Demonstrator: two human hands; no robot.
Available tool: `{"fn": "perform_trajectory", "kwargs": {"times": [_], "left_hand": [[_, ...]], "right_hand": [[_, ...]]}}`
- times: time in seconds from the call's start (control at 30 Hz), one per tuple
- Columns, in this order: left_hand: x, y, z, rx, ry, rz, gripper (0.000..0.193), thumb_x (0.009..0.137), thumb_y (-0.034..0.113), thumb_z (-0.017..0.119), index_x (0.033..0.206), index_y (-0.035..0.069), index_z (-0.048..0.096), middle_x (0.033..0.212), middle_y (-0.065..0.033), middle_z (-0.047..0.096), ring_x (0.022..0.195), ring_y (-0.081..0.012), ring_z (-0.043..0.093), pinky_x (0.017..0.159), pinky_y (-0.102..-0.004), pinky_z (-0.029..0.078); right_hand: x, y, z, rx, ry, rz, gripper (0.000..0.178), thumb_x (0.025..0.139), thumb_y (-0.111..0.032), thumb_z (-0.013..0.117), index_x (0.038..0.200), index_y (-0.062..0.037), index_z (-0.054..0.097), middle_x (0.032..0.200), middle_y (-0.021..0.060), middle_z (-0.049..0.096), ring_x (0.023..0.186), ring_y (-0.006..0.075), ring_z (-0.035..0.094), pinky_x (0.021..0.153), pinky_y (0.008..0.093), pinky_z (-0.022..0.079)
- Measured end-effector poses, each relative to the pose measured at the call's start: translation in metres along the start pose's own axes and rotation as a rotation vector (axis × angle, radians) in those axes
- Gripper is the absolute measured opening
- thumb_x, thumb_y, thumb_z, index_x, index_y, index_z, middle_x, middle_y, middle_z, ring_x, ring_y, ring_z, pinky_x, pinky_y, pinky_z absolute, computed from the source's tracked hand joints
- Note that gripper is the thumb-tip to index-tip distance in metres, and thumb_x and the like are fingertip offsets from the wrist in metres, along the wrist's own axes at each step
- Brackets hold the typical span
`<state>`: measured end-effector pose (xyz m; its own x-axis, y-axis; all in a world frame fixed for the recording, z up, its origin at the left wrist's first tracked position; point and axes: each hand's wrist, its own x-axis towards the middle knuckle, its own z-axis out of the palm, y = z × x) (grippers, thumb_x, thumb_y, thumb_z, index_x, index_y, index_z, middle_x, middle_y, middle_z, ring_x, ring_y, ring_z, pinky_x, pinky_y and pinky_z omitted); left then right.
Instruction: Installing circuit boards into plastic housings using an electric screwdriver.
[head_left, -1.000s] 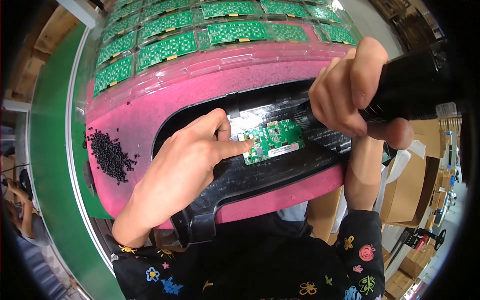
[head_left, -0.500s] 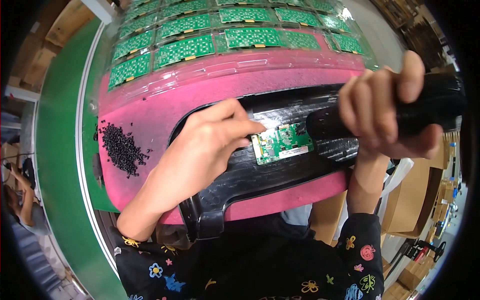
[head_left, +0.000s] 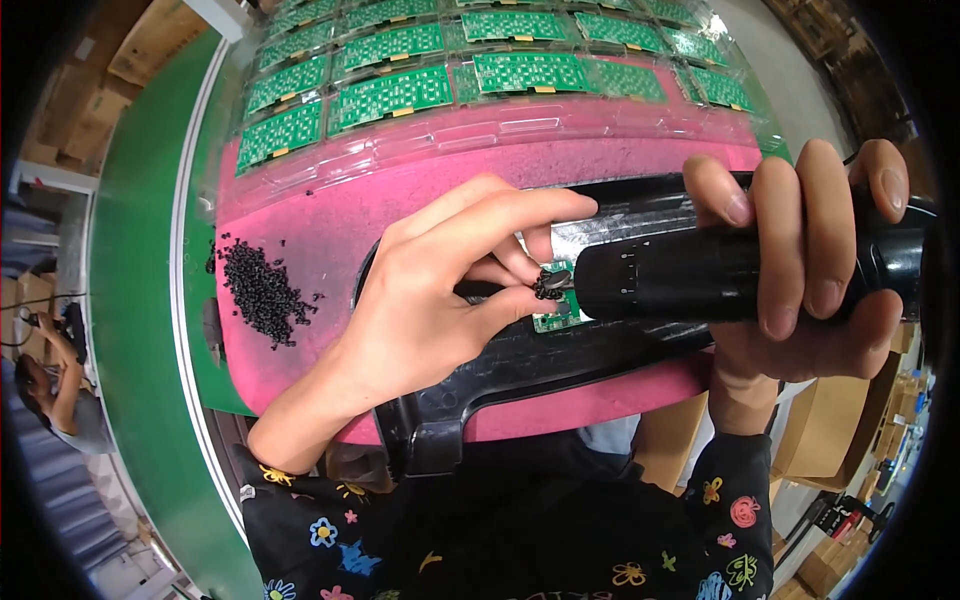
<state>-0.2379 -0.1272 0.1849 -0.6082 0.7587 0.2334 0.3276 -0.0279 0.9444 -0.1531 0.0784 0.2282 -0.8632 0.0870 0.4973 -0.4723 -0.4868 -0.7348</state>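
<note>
My right hand [head_left: 810, 260] is wrapped round a thick black electric screwdriver [head_left: 665, 278], which lies almost level and aims left. At its front end, my left hand [head_left: 420, 265] pinches several tiny black screws [head_left: 546, 286] between thumb and fingers, its index finger stretched out above. The screwdriver's tip meets this pinch, and the fingers hide the exact contact. Beneath both hands is a green circuit board [head_left: 557, 322], mostly covered. It sits in a long glossy black plastic housing [head_left: 530, 375].
The housing rests on a pink mat [head_left: 560, 412]. A heap of small black screws [head_left: 265, 295] lies at the left. Clear trays [head_left: 430, 128] of green circuit boards [head_left: 390, 98] stand at the back. Cardboard boxes [head_left: 825, 425] are at the right. Another person [head_left: 65, 390] is at far left.
The screwdriver has swung lower and its front end has moved left over the board. My left hand has left the board's edge and now pinches screws at the screwdriver's tip.
</note>
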Motion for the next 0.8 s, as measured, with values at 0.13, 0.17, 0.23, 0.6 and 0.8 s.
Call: {"fn": "perform_trajectory", "kwargs": {"times": [0.13, 0.17, 0.23, 0.6, 0.8], "left_hand": [[0.0, -0.003, -0.001, 0.111, -0.033, 0.09, 0.066, 0.064, -0.024, 0.068, 0.124, 0.003, 0.062, 0.095, -0.0058, 0.058, 0.085, -0.0122, 0.061, 0.073, -0.0243, 0.057], [0.0, -0.002, -0.002, 0.107, -0.033, 0.092, 0.066, 0.064, -0.024, 0.068, 0.124, 0.003, 0.062, 0.095, -0.0058, 0.058, 0.085, -0.0122, 0.061, 0.073, -0.0243, 0.057], [0.001, 0.0, -0.001, 0.114, -0.058, 0.081, 0.067, 0.066, -0.023, 0.068, 0.126, 0.005, 0.061, 0.095, -0.0076, 0.059, 0.082, -0.0147, 0.063, 0.072, -0.0268, 0.057], [-0.004, -0.013, -0.007, 0.417, -0.004, 0.045, 0.047, 0.076, -0.014, 0.063, 0.12, 0.006, 0.063, 0.092, -0.0129, 0.066, 0.086, -0.0243, 0.068, 0.076, -0.033, 0.056], [-0.003, -0.007, -0.005, 0.472, 0.003, 0.044, 0.04, 0.08, -0.008, 0.063, 0.118, 0.004, 0.061, 0.092, -0.0149, 0.065, 0.087, -0.0309, 0.067, 0.076, -0.0369, 0.054]], "right_hand": [[-0.001, 0.007, 0.005, 0.032, -0.062, -0.029, 0.04, 0.083, -0.018, 0.074, 0.111, -0.0171, 0.045, 0.074, -0.0065, 0.053, 0.06, 0.0068, 0.053, 0.084, 0.0329, 0.033], [-0.002, 0.007, 0.008, 0.025, -0.056, -0.024, 0.04, 0.084, -0.019, 0.074, 0.111, -0.0173, 0.045, 0.074, -0.0065, 0.053, 0.06, 0.0068, 0.053, 0.084, 0.0331, 0.033], [-0.002, 0.006, 0.01, 0.009, -0.051, -0.014, 0.039, 0.084, -0.02, 0.073, 0.111, -0.0177, 0.045, 0.074, -0.0065, 0.053, 0.06, 0.0068, 0.053, 0.084, 0.0335, 0.033], [-0.001, 0.036, 0.008, -0.315, 0.106, -0.017, 0.037, 0.087, -0.025, 0.066, 0.115, -0.0151, 0.043, 0.07, -0.0029, 0.046, 0.053, 0.0073, 0.045, 0.103, 0.0458, 0.046], [-0.002, 0.035, 0.008, -0.361, 0.115, 0.02, 0.037, 0.087, -0.026, 0.066, 0.114, -0.0145, 0.045, 0.069, -0.0023, 0.045, 0.052, 0.0073, 0.044, 0.099, 0.0435, 0.049]]}}
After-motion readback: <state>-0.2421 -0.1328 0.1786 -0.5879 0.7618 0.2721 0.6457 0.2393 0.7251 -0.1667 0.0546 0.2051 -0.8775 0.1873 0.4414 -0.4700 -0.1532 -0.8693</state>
